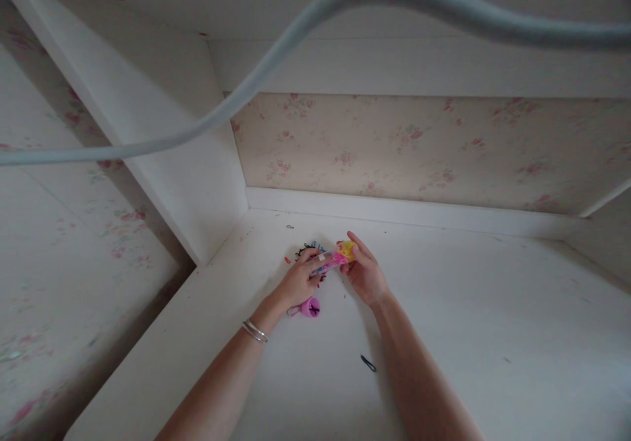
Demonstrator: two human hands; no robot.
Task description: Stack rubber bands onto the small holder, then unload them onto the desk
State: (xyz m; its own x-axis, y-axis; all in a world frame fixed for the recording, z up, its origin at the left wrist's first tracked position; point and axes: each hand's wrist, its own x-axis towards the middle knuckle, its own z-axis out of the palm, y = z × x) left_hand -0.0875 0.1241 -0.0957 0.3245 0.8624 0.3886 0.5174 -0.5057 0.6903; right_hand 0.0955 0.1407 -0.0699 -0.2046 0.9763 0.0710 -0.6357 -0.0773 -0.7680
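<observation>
Both my hands meet over the white surface around a see-through container (339, 257) with pink, yellow and blue small pieces showing in it. My left hand (300, 284) grips its left end, fingers wrapped over it. Around the yellow end curls my right hand (365, 273), its index finger raised. A pile of small black, blue and red hair clips (315, 246) lies behind and partly under my left hand. Just below that hand, a pink cup (310, 307) with a strap lies tipped, something dark inside.
A black clip-like loop (368, 363) lies near my right forearm. A small red clip (287, 260) and a thin dark clip (290, 227) lie on the white shelf (468, 309). A pale cable (276, 66) crosses the upper view. A white side panel (182, 152) stands at left.
</observation>
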